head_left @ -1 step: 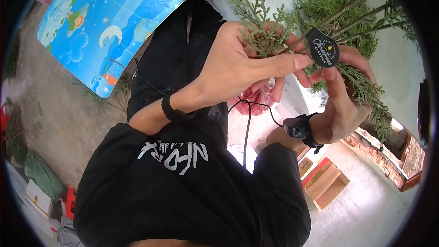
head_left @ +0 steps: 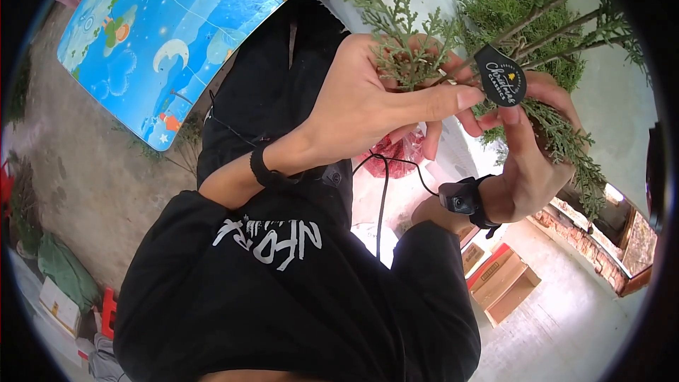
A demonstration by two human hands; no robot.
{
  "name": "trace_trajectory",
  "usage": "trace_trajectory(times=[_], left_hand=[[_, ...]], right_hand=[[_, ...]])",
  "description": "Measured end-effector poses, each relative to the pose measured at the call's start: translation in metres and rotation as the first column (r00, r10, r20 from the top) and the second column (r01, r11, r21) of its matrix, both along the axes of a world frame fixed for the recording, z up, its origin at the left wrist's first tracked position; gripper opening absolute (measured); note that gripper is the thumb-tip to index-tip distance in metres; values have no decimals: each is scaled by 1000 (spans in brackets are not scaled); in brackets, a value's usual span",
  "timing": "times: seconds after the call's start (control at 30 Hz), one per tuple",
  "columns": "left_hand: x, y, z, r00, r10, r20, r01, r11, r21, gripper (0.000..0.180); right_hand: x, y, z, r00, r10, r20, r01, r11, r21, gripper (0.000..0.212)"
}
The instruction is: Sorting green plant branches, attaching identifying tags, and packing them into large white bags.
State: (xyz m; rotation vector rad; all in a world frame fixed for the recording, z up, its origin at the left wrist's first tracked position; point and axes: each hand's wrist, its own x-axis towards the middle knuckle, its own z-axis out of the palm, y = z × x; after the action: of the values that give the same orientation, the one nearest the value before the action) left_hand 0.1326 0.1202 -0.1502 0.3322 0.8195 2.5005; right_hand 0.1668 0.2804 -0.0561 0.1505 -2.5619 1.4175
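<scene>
A black rounded tag point(head_left: 503, 76) with pale print hangs on the stems of a green evergreen sprig point(head_left: 407, 56). My left hand point(head_left: 378, 102) comes in from the left, closed around the sprig's lower stem, with its thumb tip at the tag's left edge. Opposite it, my right hand point(head_left: 534, 148) is closed on the tag, the thumb pressing its lower edge. Its other fingers curl behind the tag and stems, partly hidden. Leafy green twigs droop over the right palm. The fingertips of both hands meet just under the tag.
A blue cartoon-printed tabletop point(head_left: 170, 49) stands at the left, greenery on its far edge. More evergreen foliage point(head_left: 523, 21) lies beyond my hands. Below them are a clear bag of red material point(head_left: 392, 159) and a black cable point(head_left: 382, 205). An open cardboard box point(head_left: 506, 283) sits lower right.
</scene>
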Motion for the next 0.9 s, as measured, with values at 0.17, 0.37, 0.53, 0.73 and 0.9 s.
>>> trace_trajectory(times=[0.17, 0.37, 0.53, 0.73, 0.9], left_hand=[[2, -1, 6, 995, 15, 100, -18, 999, 29, 18], [2, -2, 4, 995, 38, 93, -31, 997, -71, 20], [0, -1, 1, 994, 102, 25, -96, 980, -172, 21], [-4, -5, 1, 997, 21, 68, -11, 990, -138, 22], [-6, -6, 2, 999, 18, 40, -13, 993, -120, 21]], right_hand=[[4, 2, 1, 997, -42, 62, 47, 996, -77, 23], [5, -3, 0, 987, -114, 115, 123, 990, -74, 22], [4, -9, 3, 978, -168, 127, 176, 983, -50, 22], [-3, -11, 7, 987, -124, 106, 119, 992, 50, 22], [-4, -18, 10, 982, -167, 92, 152, 976, 154, 28]])
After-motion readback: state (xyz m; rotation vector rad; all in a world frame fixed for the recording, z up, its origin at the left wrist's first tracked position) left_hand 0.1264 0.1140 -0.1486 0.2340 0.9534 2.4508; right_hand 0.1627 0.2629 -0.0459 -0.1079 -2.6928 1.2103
